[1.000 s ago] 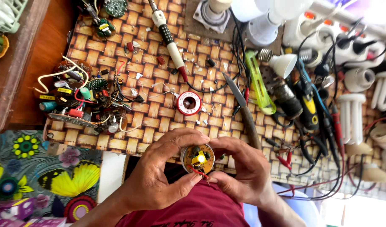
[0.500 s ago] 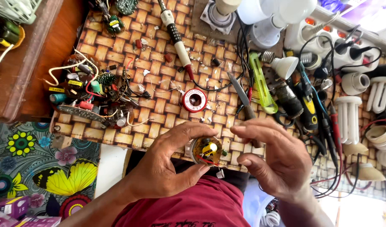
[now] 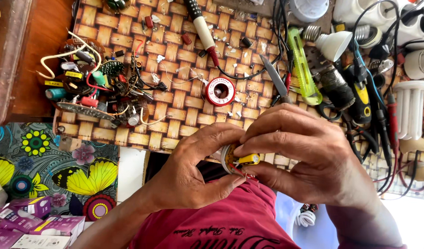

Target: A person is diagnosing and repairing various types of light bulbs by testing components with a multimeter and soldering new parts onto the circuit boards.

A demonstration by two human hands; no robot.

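Observation:
My left hand [image 3: 193, 170] and my right hand [image 3: 309, 157] meet over the near edge of a woven mat [image 3: 175, 110]. Together they pinch a small round circuit board [image 3: 229, 159] that carries a yellow cylindrical capacitor [image 3: 247, 160]. My left thumb and fingers hold the board's rim from the left. My right fingertips press on the yellow part from the right, and a red wire shows under it. Most of the board is hidden by my fingers.
On the mat lie a red solder spool [image 3: 220, 91], a soldering iron [image 3: 203, 28], a knife blade [image 3: 276, 80], a green cutter [image 3: 302, 64] and a heap of loose boards and components [image 3: 94, 87]. Bulbs, lamp tubes [image 3: 410, 110] and cables crowd the right.
My right hand came back from the right and closed on the board. The view moved closer. The part between my fingers now shows its yellow cylinder from the side.

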